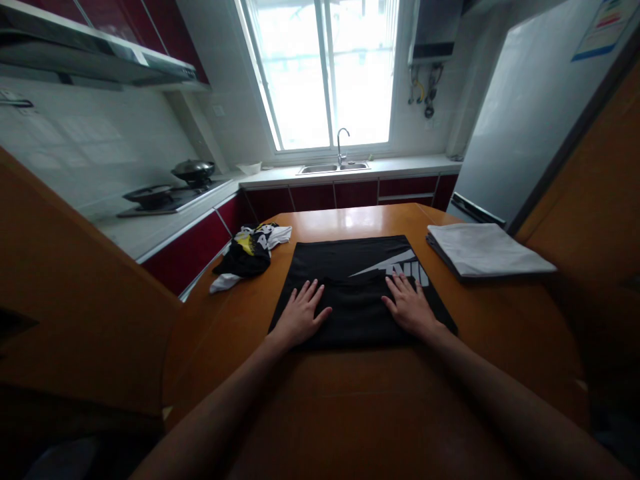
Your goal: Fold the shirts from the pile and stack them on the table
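Note:
A black T-shirt point(350, 313) with a grey printed logo lies partly folded on the wooden table point(350, 393). Its near part is turned up over the rest, and the collar edge runs across the middle. My left hand point(303, 313) rests flat on the shirt's left side with fingers spread. On the right side, my right hand point(410, 307) presses flat too, its fingertips over the lower part of the logo. Neither hand grips the cloth.
A crumpled heap of black, white and yellow clothes point(250, 253) lies at the table's left. Folded white and dark garments point(487, 250) are stacked at the right. Beyond stand a counter with a sink point(333, 168), a stove with pans point(193, 170), and a fridge point(515, 113).

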Demonstrator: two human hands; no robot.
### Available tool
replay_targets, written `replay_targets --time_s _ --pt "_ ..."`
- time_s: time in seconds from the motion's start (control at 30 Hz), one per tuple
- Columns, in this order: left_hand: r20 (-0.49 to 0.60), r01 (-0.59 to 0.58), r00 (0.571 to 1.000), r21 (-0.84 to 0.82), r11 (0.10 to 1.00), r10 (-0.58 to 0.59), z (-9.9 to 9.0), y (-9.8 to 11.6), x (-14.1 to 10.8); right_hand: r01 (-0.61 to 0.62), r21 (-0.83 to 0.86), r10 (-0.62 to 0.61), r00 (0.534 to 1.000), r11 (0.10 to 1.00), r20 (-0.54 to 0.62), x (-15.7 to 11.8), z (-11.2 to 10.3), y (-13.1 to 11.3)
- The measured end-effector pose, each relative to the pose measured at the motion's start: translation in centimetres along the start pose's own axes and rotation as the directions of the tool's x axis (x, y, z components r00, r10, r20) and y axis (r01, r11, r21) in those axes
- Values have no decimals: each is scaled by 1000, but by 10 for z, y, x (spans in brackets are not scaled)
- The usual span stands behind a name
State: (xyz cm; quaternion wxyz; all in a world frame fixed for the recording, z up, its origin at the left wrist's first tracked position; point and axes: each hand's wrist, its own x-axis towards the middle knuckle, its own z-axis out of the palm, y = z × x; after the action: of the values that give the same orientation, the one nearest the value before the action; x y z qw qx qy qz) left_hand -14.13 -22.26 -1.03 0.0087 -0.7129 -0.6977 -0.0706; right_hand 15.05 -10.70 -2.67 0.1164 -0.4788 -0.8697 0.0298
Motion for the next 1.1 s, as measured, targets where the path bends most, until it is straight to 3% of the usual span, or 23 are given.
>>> replay_targets --time_s 0.07,0.13,0.23,0.33,0.5,0.73,1.1 --pt "35 24 999 -24 999 -23 3 0 1 4 28 -5 999 1000 41 2 5 0" --pt "22 24 1000 -62 998 -23 2 -5 3 -7 57 6 1000 998 10 5 5 5" --pt "-108 46 992 -146 988 -62 -5 -25 6 -57 103 70 990 993 -121 10 -5 23" --pt "-209 133 961 -216 967 -179 -12 -57 11 -175 133 200 958 975 -204 18 -16 48" --pt "-170 244 939 -285 927 -299 -6 -92 17 -337 199 358 930 920 -80 30 -17 76" --pt "-131 288 923 -389 875 -362 -3 -86 21 -358 238 381 923 903 -53 35 -12 78" --pt "-192 294 899 -400 868 -393 -5 -84 22 -341 288 398 901 895 -170 35 -16 74"
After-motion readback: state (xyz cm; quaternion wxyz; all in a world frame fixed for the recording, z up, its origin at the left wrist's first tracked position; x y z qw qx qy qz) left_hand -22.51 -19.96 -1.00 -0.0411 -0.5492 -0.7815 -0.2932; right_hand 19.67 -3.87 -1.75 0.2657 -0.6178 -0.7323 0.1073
